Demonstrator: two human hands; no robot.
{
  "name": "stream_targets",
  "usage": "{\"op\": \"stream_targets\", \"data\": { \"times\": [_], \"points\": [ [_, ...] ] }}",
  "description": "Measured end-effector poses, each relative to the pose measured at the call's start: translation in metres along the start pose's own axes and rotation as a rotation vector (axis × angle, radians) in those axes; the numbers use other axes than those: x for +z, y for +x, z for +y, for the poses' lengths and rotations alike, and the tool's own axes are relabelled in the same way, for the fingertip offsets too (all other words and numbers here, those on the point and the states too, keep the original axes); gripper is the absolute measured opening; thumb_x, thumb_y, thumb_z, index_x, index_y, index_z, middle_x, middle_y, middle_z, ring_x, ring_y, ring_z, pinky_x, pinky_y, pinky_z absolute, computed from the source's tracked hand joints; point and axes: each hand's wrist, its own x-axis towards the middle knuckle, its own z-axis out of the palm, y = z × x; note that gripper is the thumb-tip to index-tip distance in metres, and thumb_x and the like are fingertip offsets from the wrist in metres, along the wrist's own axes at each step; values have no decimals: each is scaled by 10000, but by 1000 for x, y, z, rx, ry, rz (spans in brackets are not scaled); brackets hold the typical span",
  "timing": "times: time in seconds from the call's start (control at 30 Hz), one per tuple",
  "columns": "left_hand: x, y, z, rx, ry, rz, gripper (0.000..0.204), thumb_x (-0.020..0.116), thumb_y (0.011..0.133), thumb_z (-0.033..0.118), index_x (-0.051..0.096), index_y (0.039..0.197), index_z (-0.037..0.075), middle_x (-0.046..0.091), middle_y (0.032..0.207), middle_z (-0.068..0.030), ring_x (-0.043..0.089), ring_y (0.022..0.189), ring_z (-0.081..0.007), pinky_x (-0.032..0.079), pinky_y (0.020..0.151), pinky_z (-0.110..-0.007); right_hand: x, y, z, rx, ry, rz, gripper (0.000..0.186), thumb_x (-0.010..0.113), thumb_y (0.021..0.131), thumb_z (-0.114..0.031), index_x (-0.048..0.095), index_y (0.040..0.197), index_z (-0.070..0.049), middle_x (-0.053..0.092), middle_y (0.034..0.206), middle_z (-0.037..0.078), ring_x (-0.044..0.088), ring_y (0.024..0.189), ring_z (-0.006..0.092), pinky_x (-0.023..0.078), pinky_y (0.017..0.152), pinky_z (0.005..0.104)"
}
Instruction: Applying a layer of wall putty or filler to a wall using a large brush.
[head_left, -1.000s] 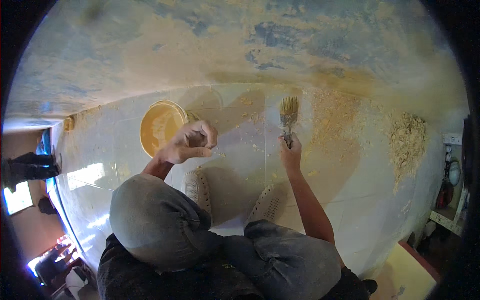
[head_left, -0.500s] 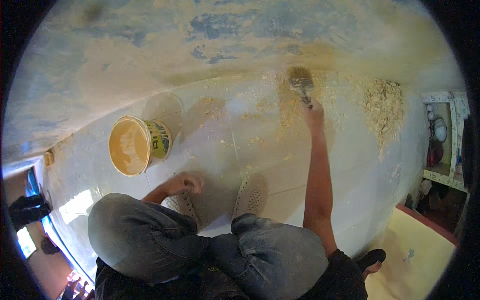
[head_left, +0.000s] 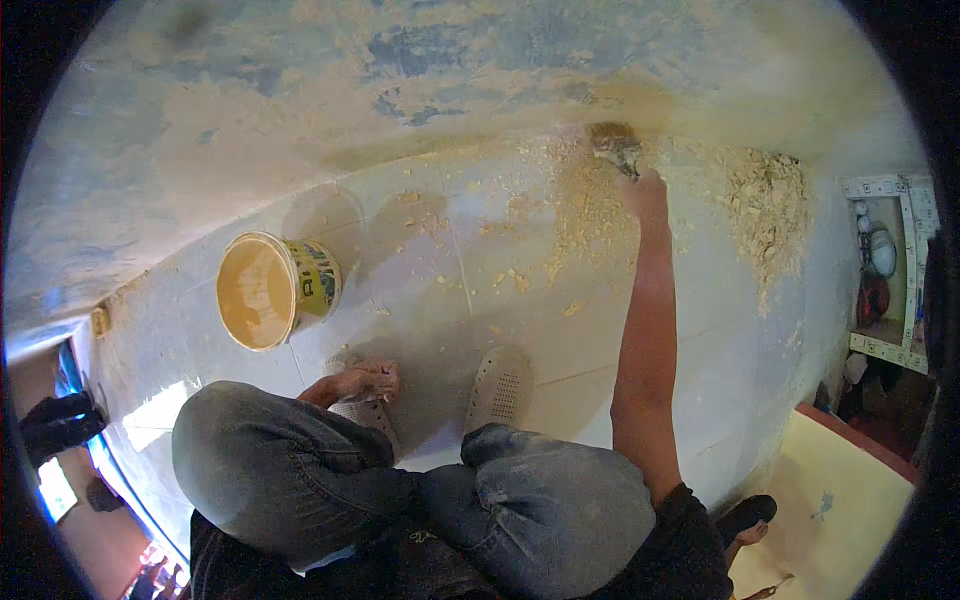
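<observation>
My right arm stretches far forward, and my right hand (head_left: 645,190) is closed round the handle of a wide flat paintbrush (head_left: 617,148). The brush's bristles are at the foot of the patchy wall (head_left: 460,80), where it meets the floor. Yellowish flakes (head_left: 590,225) lie scattered under and beside the brush. Low on the left, my left hand (head_left: 365,382) hangs just over my left perforated clog (head_left: 370,415), its fingers curled in and nothing showing in them. Beyond it stands a round bucket (head_left: 318,278) with a tan inside, tilted in view.
A larger heap of flakes (head_left: 768,210) lies by the wall at the right. A white-framed shelf (head_left: 905,270) holds several items on the far right. Another person's foot in a dark sandal (head_left: 750,517) shows at the lower right, beside a pale yellow panel (head_left: 840,500).
My right hand and the brush have moved slightly right along the wall's foot, and flakes beneath have shifted. My left hand has lowered a little, its fingers now more curled.
</observation>
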Motion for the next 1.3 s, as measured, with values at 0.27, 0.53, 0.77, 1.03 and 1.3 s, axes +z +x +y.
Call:
{"op": "stream_targets", "data": {
  "times": [0.27, 0.53, 0.77, 1.03, 1.3],
  "points": [
    [55, 1, 53, -297, 18, 349, 317, 470, 1008, 305, 433, 745, 131, 369, 648, 35, 345, 596, -123, 300, 560, -304, -88, -37, -46, -77, 319, 264, 307, 661, 858, -252, 675, 1047, -11, 637, 778, 148, 611, 711, 256, 473, 652, 364],
    [16, -1, 8, -98, -48, -15, 347, 562, 969, 286, 522, 1209, 38, 435, 673, 29, 403, 613, -106, 348, 548, -269, -117, -31, -96, -81, 865, 406, 260, 657, 873, -244, 636, 930, 9, 534, 660, 15, 477, 624, 129, 410, 595, 341],
    [16, 8, 18, -15, 289, -95, 569, 671, 893, 161, 452, 1398, 18, 665, 826, -49, 615, 774, -121, 490, 687, -269, 10, -66, -26, -71, 380, 330, 253, 623, 878, -231, 643, 967, 5, 627, 779, 185, 582, 700, 312, 455, 657, 407],
    [-7, -3, -3, -58, 373, 24, 283, 624, 926, 284, 667, 952, 5, 605, 722, -20, 533, 655, -104, 427, 609, -266, 56, -135, -36, -18, 424, 54, 267, 647, 880, -232, 652, 978, 16, 631, 746, 180, 598, 679, 270, 459, 641, 387],
    [-7, 9, -12, -164, 268, 201, 451, 443, 1017, 387, 453, 660, 111, 357, 621, 39, 319, 570, -118, 313, 559, -286, 61, -146, -106, -279, 413, -219, 243, 648, 830, -245, 686, 959, -42, 675, 793, 185, 648, 724, 335, 489, 665, 400]
  ]
}}
